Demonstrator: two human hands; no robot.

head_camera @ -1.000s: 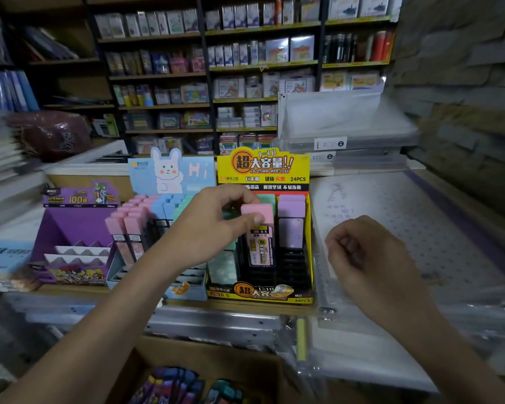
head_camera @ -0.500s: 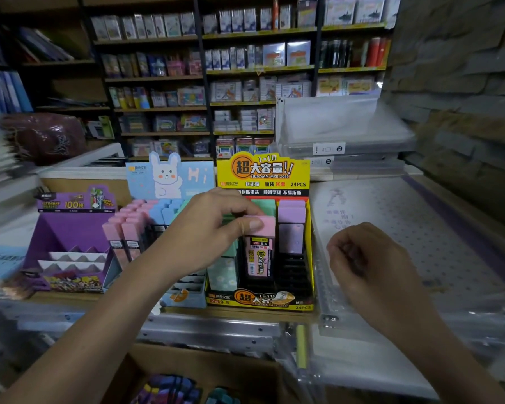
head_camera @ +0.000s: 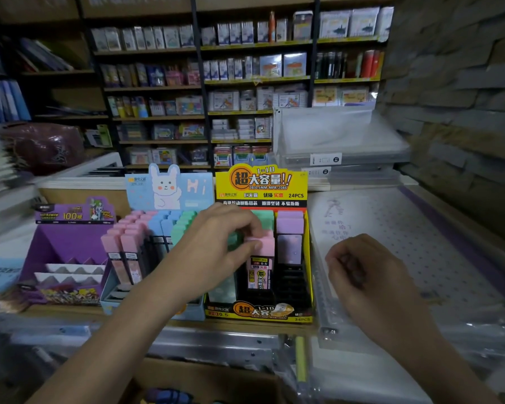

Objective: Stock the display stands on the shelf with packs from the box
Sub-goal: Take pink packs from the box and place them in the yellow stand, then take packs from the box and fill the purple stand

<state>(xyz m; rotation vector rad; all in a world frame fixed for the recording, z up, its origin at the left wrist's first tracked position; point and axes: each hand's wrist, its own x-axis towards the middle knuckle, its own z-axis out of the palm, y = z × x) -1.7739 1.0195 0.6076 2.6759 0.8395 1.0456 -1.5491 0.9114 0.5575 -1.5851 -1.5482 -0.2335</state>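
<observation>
A yellow display stand stands on the shelf at the centre, with black slots, a green pack and a purple pack in its back rows. My left hand grips the pink cap of a pink pack that stands upright in a middle slot of the stand. My right hand hovers to the right of the stand, fingers curled, nothing visible in it. The cardboard box lies below the shelf edge with dark packs just showing inside.
Left of the yellow stand is a blue rabbit stand full of pink, blue and green packs, then a purple stand. Clear plastic sleeves and binders lie at the right. Stocked shelves fill the background.
My left hand has pushed the pink pack lower into the yellow stand's slot. My right hand has stayed in about the same place.
</observation>
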